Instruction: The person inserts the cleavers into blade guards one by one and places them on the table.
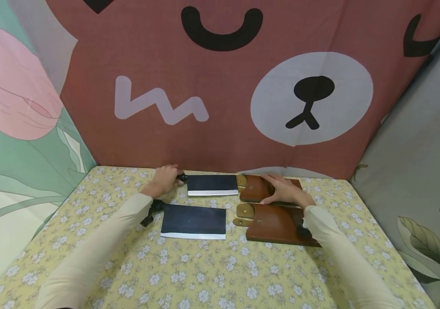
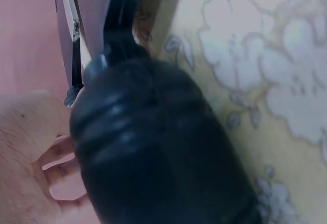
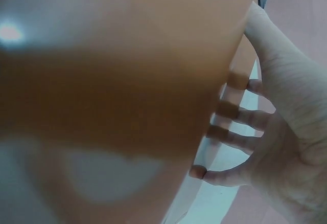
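Observation:
My left hand (image 1: 164, 178) grips the black handle of the far cleaver (image 1: 212, 184), which lies flat with its dark blade pointing right and its bright edge toward me. Most of that handle is hidden in the hand. The blade's end sits right at the strapped mouth of the far brown leather sheath (image 1: 248, 189). Across this sheath my right hand (image 1: 283, 190) is spread, holding it with the thumb on the near side and the fingers beyond. The near cleaver's handle (image 2: 158, 142) fills the left wrist view, in front of the left hand.
Closer to me lies the near cleaver (image 1: 193, 221), below the left wrist. A second brown sheath (image 1: 274, 225) lies to its right, partly under the right forearm, its tan straps toward the blade. A flowered cloth (image 1: 189, 274) covers the table; a printed curtain (image 1: 220, 141) hangs behind.

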The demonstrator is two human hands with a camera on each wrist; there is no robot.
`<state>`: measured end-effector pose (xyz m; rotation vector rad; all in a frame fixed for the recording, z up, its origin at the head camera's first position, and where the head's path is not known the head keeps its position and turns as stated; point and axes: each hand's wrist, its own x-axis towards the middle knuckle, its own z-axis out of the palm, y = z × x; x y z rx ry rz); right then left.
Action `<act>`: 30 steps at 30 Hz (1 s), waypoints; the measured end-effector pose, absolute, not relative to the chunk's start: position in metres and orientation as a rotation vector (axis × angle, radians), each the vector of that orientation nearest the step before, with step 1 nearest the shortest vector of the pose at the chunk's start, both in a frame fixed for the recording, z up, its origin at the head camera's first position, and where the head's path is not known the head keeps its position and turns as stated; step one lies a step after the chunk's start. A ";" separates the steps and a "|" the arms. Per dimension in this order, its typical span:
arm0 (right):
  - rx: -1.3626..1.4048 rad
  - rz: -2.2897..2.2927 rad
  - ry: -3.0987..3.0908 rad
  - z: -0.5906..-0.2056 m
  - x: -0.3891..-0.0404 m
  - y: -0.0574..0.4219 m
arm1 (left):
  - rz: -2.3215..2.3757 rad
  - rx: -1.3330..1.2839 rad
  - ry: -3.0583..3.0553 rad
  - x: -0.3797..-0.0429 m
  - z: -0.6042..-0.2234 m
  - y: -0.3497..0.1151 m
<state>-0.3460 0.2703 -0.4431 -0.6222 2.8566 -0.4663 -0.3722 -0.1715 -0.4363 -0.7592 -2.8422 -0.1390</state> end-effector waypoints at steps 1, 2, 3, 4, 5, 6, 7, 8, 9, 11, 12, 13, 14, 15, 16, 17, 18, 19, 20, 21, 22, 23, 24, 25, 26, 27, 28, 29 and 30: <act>-0.623 -0.468 2.858 -0.443 -0.345 0.270 | -0.137 -0.761 -2.846 -0.372 -0.436 -0.170; -0.624 -0.468 2.859 -0.443 -0.345 0.271 | -0.137 -0.762 -2.849 -0.372 -0.436 -0.169; -0.622 -0.472 2.860 -0.442 -0.345 0.271 | -0.141 -0.762 -2.852 -0.372 -0.436 -0.167; -0.621 -0.475 2.862 -0.442 -0.344 0.271 | -0.134 -0.766 -2.848 -0.372 -0.437 -0.166; -0.618 -0.476 2.864 -0.442 -0.344 0.271 | -0.131 -0.769 -2.847 -0.372 -0.437 -0.164; -0.619 -0.476 2.865 -0.441 -0.344 0.271 | -0.128 -0.769 -2.847 -0.372 -0.437 -0.163; -0.622 -0.474 2.868 -0.441 -0.344 0.272 | -0.126 -0.771 -2.847 -0.372 -0.437 -0.161; -0.624 -0.472 2.870 -0.441 -0.343 0.272 | -0.126 -0.773 -2.845 -0.372 -0.437 -0.159; -0.627 -0.469 2.872 -0.440 -0.343 0.271 | -0.125 -0.776 -2.839 -0.372 -0.437 -0.158; -0.632 -0.465 2.870 -0.441 -0.343 0.271 | -0.128 -0.788 -2.830 -0.371 -0.438 -0.155; -0.633 -0.464 2.869 -0.441 -0.343 0.271 | -0.129 -0.797 -2.821 -0.371 -0.438 -0.154; -0.633 -0.466 2.865 -0.442 -0.343 0.271 | -0.128 -0.807 -2.814 -0.371 -0.439 -0.154; -0.632 -0.470 2.859 -0.443 -0.343 0.270 | -0.128 -0.816 -2.809 -0.371 -0.440 -0.153; -0.633 -0.471 2.855 -0.444 -0.343 0.270 | -0.124 -0.822 -2.809 -0.371 -0.441 -0.153; -0.630 -0.473 2.852 -0.444 -0.344 0.269 | -0.123 -0.826 -2.810 -0.371 -0.442 -0.152; -0.627 -0.475 2.850 -0.444 -0.344 0.269 | -0.116 -0.828 -2.810 -0.372 -0.443 -0.152; -0.624 -0.477 2.849 -0.444 -0.344 0.269 | -0.115 -0.827 -2.816 -0.373 -0.444 -0.151; -0.620 -0.481 2.847 -0.444 -0.344 0.269 | -0.119 -0.818 -2.826 -0.374 -0.444 -0.151; -0.618 -0.484 2.847 -0.444 -0.343 0.269 | -0.128 -0.807 -2.837 -0.375 -0.444 -0.150; -0.617 -0.484 2.851 -0.443 -0.343 0.269 | -0.139 -0.794 -2.845 -0.376 -0.444 -0.149; -0.613 -0.487 2.854 -0.443 -0.343 0.269 | -0.152 -0.778 -2.851 -0.377 -0.444 -0.148; -0.608 -0.488 2.857 -0.443 -0.343 0.269 | -0.165 -0.763 -2.857 -0.377 -0.443 -0.148; -0.604 -0.487 2.862 -0.443 -0.343 0.269 | -0.187 -0.747 -2.866 -0.378 -0.443 -0.147; -0.601 -0.487 2.866 -0.443 -0.344 0.269 | -0.209 -0.730 -2.876 -0.378 -0.442 -0.146; -0.603 -0.484 2.871 -0.444 -0.344 0.270 | -0.227 -0.720 -2.884 -0.378 -0.442 -0.145; -0.602 -0.485 2.874 -0.444 -0.344 0.270 | -0.244 -0.710 -2.894 -0.378 -0.442 -0.144; -0.604 -0.485 2.877 -0.444 -0.344 0.270 | -0.259 -0.703 -2.903 -0.378 -0.442 -0.144; -0.613 -0.484 2.880 -0.445 -0.344 0.270 | -0.270 -0.699 -2.910 -0.378 -0.443 -0.143; -0.616 -0.487 2.880 -0.445 -0.344 0.270 | -0.282 -0.693 -2.917 -0.378 -0.443 -0.142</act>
